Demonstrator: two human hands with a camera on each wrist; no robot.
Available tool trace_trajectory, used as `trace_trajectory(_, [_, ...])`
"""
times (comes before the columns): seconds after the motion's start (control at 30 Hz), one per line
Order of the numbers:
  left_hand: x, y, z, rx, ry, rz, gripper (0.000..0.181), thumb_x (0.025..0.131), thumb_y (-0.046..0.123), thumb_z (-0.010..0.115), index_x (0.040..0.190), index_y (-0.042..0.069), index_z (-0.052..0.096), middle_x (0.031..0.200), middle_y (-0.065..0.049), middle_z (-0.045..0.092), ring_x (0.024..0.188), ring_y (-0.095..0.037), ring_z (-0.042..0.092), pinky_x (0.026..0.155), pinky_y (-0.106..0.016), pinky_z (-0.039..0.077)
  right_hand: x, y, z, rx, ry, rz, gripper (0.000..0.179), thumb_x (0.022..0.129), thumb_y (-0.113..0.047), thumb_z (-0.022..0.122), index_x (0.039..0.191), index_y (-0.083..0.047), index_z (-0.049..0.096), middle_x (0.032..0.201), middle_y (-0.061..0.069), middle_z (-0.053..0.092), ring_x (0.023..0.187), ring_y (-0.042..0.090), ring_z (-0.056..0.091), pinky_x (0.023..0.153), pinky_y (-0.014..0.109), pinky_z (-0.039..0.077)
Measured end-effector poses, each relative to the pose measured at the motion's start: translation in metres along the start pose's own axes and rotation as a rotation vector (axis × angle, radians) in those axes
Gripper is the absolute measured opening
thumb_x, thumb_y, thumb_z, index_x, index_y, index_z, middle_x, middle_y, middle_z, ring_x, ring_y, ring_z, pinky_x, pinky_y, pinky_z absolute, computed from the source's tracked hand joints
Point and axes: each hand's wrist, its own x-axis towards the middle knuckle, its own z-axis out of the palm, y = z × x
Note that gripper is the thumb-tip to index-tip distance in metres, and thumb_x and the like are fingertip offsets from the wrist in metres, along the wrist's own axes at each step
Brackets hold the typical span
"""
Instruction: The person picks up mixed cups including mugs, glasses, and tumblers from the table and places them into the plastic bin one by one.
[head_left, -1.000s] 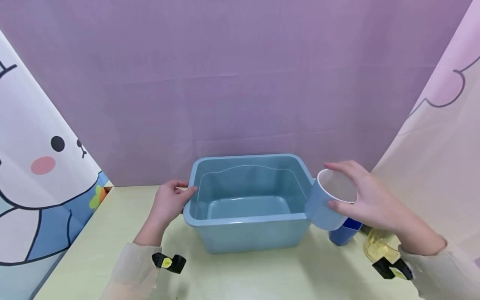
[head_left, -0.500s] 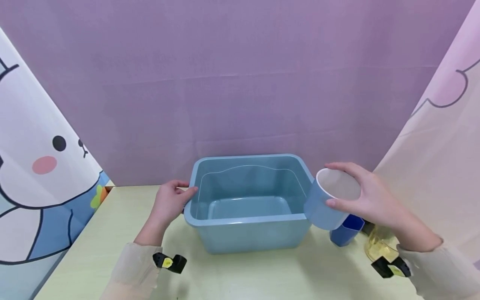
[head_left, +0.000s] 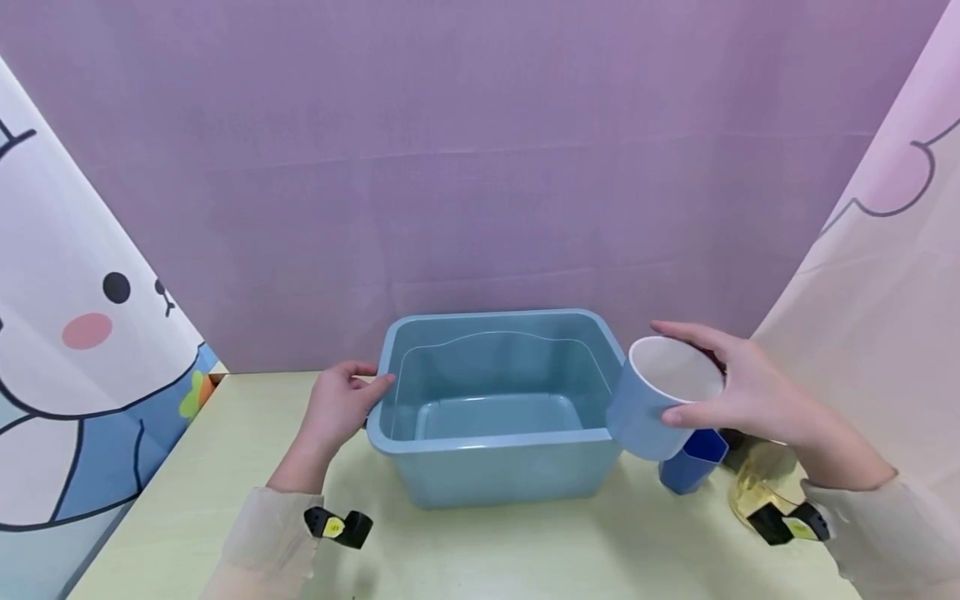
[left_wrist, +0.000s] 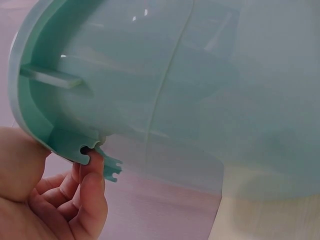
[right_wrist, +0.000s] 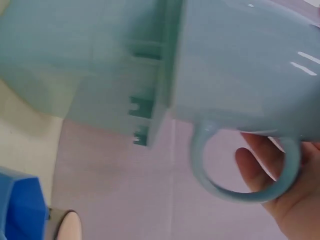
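I see the left hand (head_left: 341,406) pinching the left rim of a rectangular blue-green plastic tub (head_left: 502,471); the right hand (head_left: 750,404), thumb in front, grips a tilted pale-blue cylindrical mug (head_left: 647,418) at its right corner. It partly hides a deep-blue angular cup (head_left: 686,473) from me.

Tilted pale-blue mug (head_left: 645,417) beside blue-green basin (head_left: 498,468)

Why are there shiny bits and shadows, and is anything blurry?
Head view: soft shadows on the table around the tub, probably from light above; left wrist view: tiny white glints on the tub; right wrist view: white shiny streaks on the mug, and the dark blue container looks a bit blurry.
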Motion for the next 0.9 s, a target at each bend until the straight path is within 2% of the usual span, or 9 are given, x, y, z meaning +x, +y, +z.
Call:
trace_trajectory(0.1, [0.001, 0.000, 0.000, 0.003, 0.003, -0.001, 0.049, 0.091, 0.029, 0.062, 0.126, -0.004, 0.050, 0.088, -0.017, 0.067, 0.062, -0.013, 0.065, 0.060, -0.029, 0.056, 0.000, 0.005, 0.002, 0.050, 0.018, -0.011, 0.088, 0.058, -0.010, 0.087, 0.137, -0.020, 0.049, 0.106, 0.000, 0.062, 0.087, 0.008, 0.057, 0.067, 0.022, 0.050])
trace_trajectory(0.33, [0.001, 0.000, -0.002, -0.005, -0.007, -0.009, 0.053, 0.090, 0.032, 0.063, 0.126, -0.004, 0.049, 0.093, -0.019, 0.067, 0.065, -0.013, 0.066, 0.062, -0.030, 0.057, 0.001, 0.008, 0.003, 0.038, 0.005, 0.024, 0.088, 0.053, -0.015, 0.090, 0.132, -0.026, 0.051, 0.102, 0.000, 0.064, 0.086, 0.010, 0.060, 0.068, 0.025, 0.049])
trace_trajectory(0.6, [0.003, -0.001, -0.003, -0.076, -0.028, -0.040, 0.054, 0.091, 0.035, 0.062, 0.127, -0.003, 0.050, 0.107, -0.023, 0.065, 0.072, -0.015, 0.067, 0.064, -0.031, 0.058, 0.005, 0.009, 0.002, 0.000, -0.011, -0.015, 0.084, 0.056, -0.016, 0.090, 0.131, -0.019, 0.052, 0.101, 0.005, 0.064, 0.084, 0.009, 0.059, 0.065, 0.025, 0.049])
trace_trajectory(0.9, [0.010, -0.002, -0.005, -0.065, -0.047, -0.050, 0.046, 0.093, 0.033, 0.058, 0.122, -0.001, 0.059, 0.106, -0.020, 0.066, 0.070, -0.014, 0.066, 0.066, -0.031, 0.057, 0.013, 0.005, -0.001, -0.062, -0.047, 0.042, 0.079, 0.059, -0.025, 0.089, 0.129, -0.016, 0.051, 0.102, 0.007, 0.064, 0.082, 0.012, 0.058, 0.062, 0.026, 0.049])
